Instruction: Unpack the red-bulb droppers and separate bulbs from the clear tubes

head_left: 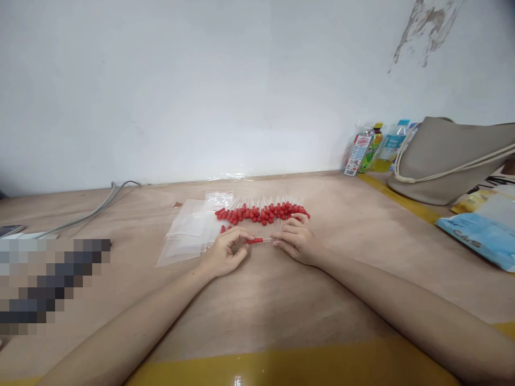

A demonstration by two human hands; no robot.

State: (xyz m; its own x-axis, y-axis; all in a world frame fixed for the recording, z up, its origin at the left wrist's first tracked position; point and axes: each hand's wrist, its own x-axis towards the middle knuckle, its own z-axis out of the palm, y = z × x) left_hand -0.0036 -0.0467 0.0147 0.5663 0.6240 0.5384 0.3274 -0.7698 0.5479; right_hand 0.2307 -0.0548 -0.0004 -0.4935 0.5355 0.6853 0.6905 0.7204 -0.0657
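Both hands pinch one red-capped dropper (258,240) between them, left hand (224,254) on its cap end, right hand (296,242) on its clear end, just before the dropper pile (263,212), plastic bags (189,236) left.

Droppers (263,212) behind hands (bags (189,233) left)
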